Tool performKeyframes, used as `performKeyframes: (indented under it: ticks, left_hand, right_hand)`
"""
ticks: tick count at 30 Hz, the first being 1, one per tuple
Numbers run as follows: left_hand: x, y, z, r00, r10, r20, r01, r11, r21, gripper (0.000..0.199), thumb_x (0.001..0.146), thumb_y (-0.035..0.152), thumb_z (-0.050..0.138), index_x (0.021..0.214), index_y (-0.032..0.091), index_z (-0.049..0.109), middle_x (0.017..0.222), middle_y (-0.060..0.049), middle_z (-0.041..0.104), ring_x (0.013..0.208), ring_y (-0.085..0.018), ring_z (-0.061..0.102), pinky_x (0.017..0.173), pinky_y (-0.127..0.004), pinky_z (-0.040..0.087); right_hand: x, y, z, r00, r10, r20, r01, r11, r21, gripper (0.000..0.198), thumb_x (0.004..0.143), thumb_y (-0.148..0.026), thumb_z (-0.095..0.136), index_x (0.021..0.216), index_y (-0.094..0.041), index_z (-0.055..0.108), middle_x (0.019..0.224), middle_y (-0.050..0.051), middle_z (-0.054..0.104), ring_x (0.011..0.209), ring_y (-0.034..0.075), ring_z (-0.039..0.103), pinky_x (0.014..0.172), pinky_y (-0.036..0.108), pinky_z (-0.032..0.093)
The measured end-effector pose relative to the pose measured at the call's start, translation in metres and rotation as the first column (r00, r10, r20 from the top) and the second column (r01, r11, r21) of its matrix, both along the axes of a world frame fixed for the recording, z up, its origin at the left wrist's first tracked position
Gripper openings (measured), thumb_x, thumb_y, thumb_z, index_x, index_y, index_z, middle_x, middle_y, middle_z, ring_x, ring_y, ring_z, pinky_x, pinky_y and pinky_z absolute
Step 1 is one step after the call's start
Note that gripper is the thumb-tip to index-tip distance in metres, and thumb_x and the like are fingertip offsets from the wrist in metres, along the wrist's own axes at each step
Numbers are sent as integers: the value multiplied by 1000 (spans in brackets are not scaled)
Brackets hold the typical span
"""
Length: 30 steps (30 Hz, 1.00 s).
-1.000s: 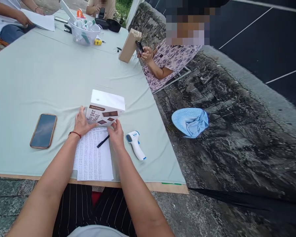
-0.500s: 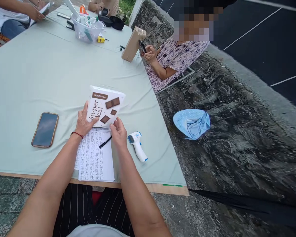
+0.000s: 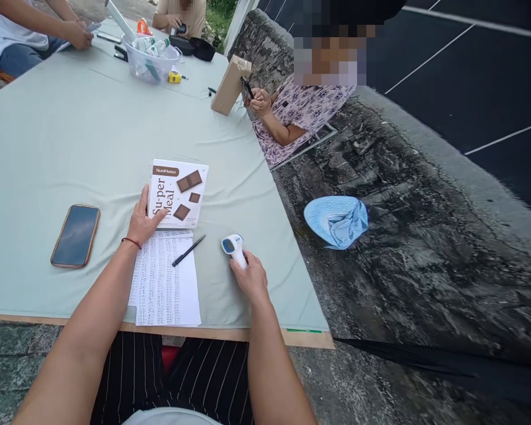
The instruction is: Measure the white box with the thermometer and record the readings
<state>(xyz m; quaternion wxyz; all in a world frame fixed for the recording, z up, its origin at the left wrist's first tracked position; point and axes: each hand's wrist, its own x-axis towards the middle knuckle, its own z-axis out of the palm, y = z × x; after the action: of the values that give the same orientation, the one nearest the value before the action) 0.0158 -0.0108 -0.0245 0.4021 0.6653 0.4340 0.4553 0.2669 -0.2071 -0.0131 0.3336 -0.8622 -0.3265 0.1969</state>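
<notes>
My left hand (image 3: 144, 219) grips the lower left edge of a white box (image 3: 190, 203) printed with chocolate pieces, its thumb across the front. The box's printed face is turned up toward me, just beyond some written sheets of paper (image 3: 168, 283). A black pen (image 3: 188, 251) lies across the sheets' upper right part. To the right, my right hand (image 3: 252, 276) is closed around the handle of a white and blue infrared thermometer (image 3: 233, 245), whose head points away from me at the table. My right fingers are partly hidden under the hand.
A phone (image 3: 75, 235) lies on the cloth-covered table (image 3: 71, 147) at left. Farther back are a plastic basket (image 3: 148, 68) with bottles, a yellow item (image 3: 174, 77) and a cardboard box (image 3: 230, 85). Several people sit around. A blue hat (image 3: 336, 221) rests on the stone at right.
My right hand has left the box and moved right onto the thermometer. The box, now in my left hand alone, has turned a little and its print shows more squarely.
</notes>
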Motion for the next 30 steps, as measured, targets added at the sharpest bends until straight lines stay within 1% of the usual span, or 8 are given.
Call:
performKeyframes:
  ticks: [2, 4, 6, 9, 13, 18, 24, 30]
  left_hand:
    - [-1, 1, -1, 1000, -22, 9, 22, 1000, 16, 94, 77, 56, 71, 156, 30, 25, 143, -9, 55, 127, -29, 55, 110, -50, 43]
    - [-2, 2, -1, 999, -47, 21, 46, 999, 24, 93, 77, 55, 72, 155, 30, 27, 145, -8, 54, 129, -29, 54, 110, -48, 45]
    - [-3, 3, -1, 997, -66, 28, 65, 998, 26, 93, 77, 53, 72, 155, 31, 28, 147, -7, 52, 131, -29, 53, 110, -48, 45]
    - [-4, 4, -1, 996, -81, 27, 80, 997, 8, 96, 76, 52, 73, 156, 30, 25, 150, -7, 50, 132, -29, 52, 112, -49, 43]
    - [-5, 3, 0, 995, -94, 31, 95, 995, -22, 98, 76, 53, 73, 157, 27, 24, 150, -9, 50, 134, -30, 51, 114, -50, 41]
    - [-4, 3, 0, 992, -111, 59, 112, 994, -18, 97, 75, 53, 74, 156, 29, 26, 151, -8, 48, 135, -30, 51, 114, -49, 42]
    - [-4, 2, 5, 991, -119, 60, 121, 992, -23, 98, 75, 53, 73, 156, 26, 27, 151, -10, 48, 135, -31, 51, 114, -49, 41]
    - [-4, 1, 8, 987, -135, 91, 139, 990, -38, 97, 75, 52, 73, 156, 28, 26, 152, -8, 47, 135, -30, 51, 115, -49, 40]
  right_hand:
    - [-23, 15, 12, 977, 1, -212, 43, 979, 201, 42, 68, -49, 60, 95, -18, 63, 83, 3, 62, 79, 22, 57, 74, 34, 46]
    - [-48, 35, 26, 926, 39, -376, 110, 924, 366, 37, 68, -53, 62, 84, -19, 60, 67, -3, 53, 63, 15, 48, 62, 29, 42]
    - [-73, 57, 40, 875, 144, -463, 113, 869, 483, 35, 69, -52, 65, 81, -20, 59, 64, -5, 51, 58, 12, 43, 59, 27, 39]
    - [-99, 86, 54, 822, 282, -495, 62, 819, 570, 29, 68, -47, 68, 74, -21, 57, 60, -6, 49, 57, 11, 42, 57, 26, 38]
    - [-110, 106, 59, 803, 300, -515, 41, 834, 551, 27, 68, -45, 67, 75, -21, 57, 60, -5, 52, 58, 12, 46, 56, 26, 41]
    - [-109, 110, 58, 727, 351, -591, 25, 846, 533, 35, 67, -43, 66, 93, -21, 59, 61, -7, 54, 52, 11, 46, 51, 26, 40]
    - [-108, 111, 62, 749, 350, -562, -21, 861, 508, 30, 69, -39, 64, 92, -20, 60, 57, -8, 53, 50, 11, 44, 48, 25, 37]
    - [-109, 112, 69, 730, 323, -603, 6, 878, 478, 28, 67, -35, 65, 91, -20, 60, 57, -7, 53, 50, 11, 44, 47, 26, 37]
